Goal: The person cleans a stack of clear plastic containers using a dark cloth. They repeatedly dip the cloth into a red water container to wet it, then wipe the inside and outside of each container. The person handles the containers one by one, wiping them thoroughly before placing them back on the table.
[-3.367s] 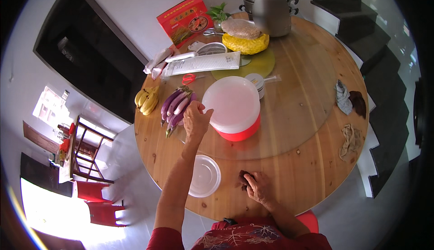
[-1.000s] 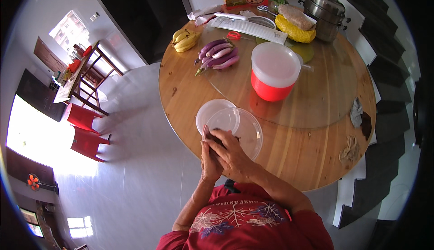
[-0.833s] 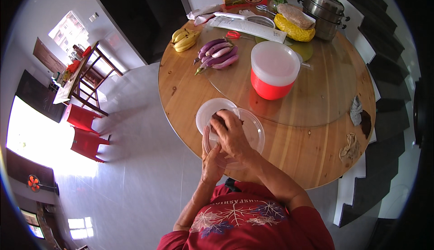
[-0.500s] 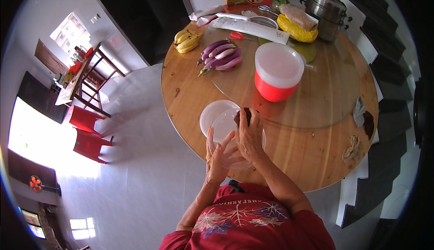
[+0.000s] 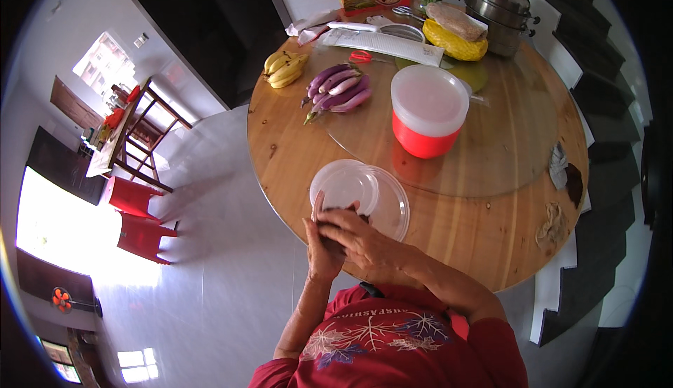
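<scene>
My left hand (image 5: 323, 253) and my right hand (image 5: 370, 246) are pressed together above the near left edge of the round table. The right lies across the left palm, its fingers pointing left. Between them is a dark brown lump (image 5: 364, 218), mostly hidden; only a bit shows past the right hand's knuckles, and I cannot make out its material. One left finger sticks up at the side. Beneath the hands lie a clear round plastic lid or shallow dish (image 5: 343, 178) and, overlapping it on the right, a second clear round piece (image 5: 394, 209).
Beyond stands a red tub with a translucent container on top (image 5: 429, 111). Purple eggplants (image 5: 338, 90), bananas (image 5: 284, 70), a white grater (image 5: 385, 43), red-handled scissors (image 5: 361, 56) and a steel steamer pot (image 5: 496, 9) sit farther back. Crumpled cloths (image 5: 558, 166) lie at the right edge.
My right hand has moved left and down onto my left hand, carrying the brown lump between the palms. My left hand has shifted slightly left. The view has tilted a little.
</scene>
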The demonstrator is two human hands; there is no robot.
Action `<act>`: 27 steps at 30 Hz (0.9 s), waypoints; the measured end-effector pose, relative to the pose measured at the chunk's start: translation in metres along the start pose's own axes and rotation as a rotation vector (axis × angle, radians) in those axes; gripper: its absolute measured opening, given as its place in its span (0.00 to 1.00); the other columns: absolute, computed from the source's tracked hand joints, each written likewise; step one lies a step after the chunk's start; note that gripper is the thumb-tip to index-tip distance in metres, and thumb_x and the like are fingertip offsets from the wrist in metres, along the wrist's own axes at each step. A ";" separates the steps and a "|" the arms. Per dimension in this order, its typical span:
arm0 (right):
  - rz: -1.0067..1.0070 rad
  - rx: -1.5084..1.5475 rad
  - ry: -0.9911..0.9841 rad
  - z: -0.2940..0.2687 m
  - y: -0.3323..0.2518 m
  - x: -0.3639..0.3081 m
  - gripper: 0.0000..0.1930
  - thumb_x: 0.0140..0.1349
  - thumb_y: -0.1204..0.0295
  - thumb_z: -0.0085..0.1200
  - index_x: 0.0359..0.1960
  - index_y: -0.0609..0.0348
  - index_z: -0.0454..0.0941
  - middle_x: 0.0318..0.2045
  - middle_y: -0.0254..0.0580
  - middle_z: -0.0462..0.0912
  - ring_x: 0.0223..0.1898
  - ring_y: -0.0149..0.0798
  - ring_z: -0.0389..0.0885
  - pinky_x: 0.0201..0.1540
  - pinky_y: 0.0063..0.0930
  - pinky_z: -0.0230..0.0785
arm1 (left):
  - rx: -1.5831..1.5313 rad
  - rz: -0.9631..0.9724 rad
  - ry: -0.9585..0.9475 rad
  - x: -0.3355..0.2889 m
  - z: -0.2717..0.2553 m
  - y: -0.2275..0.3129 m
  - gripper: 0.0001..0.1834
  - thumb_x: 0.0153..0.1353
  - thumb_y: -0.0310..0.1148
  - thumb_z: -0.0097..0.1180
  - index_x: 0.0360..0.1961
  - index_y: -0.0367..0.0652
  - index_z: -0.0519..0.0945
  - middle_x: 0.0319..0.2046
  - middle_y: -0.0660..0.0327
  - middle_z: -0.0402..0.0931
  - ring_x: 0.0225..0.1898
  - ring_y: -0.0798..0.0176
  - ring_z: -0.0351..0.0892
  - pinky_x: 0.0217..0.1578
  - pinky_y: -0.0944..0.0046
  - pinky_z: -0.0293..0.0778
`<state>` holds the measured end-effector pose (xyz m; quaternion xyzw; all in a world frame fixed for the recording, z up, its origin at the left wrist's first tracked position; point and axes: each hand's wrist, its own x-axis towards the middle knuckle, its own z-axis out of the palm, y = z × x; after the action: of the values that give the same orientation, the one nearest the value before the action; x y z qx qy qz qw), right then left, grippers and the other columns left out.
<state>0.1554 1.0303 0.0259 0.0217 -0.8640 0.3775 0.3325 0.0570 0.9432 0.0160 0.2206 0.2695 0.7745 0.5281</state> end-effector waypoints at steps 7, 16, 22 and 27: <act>-0.022 -0.429 0.330 -0.030 0.032 0.035 0.20 0.50 0.80 0.57 0.48 0.67 0.75 0.53 0.50 0.72 0.57 0.52 0.71 0.56 0.40 0.70 | 0.182 -0.009 0.088 0.000 0.010 0.004 0.42 0.69 0.38 0.50 0.73 0.61 0.36 0.66 0.40 0.56 0.57 0.36 0.72 0.44 0.45 0.83; 0.370 -0.882 0.175 -0.038 0.022 -0.018 0.16 0.46 0.78 0.58 0.39 0.68 0.74 0.38 0.54 0.71 0.41 0.51 0.74 0.37 0.39 0.76 | 0.188 0.041 0.140 0.004 0.010 -0.001 0.43 0.68 0.40 0.52 0.73 0.65 0.37 0.66 0.40 0.57 0.57 0.31 0.71 0.40 0.41 0.83; 0.401 -0.678 -0.021 -0.028 -0.014 -0.040 0.20 0.46 0.79 0.57 0.45 0.65 0.75 0.41 0.53 0.72 0.41 0.53 0.75 0.37 0.37 0.76 | 0.158 0.064 0.156 0.004 0.007 -0.001 0.44 0.67 0.43 0.53 0.73 0.66 0.36 0.66 0.40 0.57 0.58 0.31 0.70 0.41 0.40 0.82; 0.448 -0.501 0.413 -0.039 0.017 -0.012 0.24 0.48 0.83 0.58 0.50 0.58 0.73 0.45 0.50 0.71 0.48 0.54 0.74 0.47 0.46 0.73 | 0.133 0.006 0.103 0.003 0.010 -0.001 0.45 0.67 0.45 0.52 0.73 0.67 0.34 0.66 0.39 0.57 0.59 0.30 0.69 0.43 0.37 0.80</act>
<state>0.1817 1.0657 0.0277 -0.3254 -0.8276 0.2145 0.4038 0.0625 0.9481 0.0229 0.2158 0.3465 0.7669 0.4952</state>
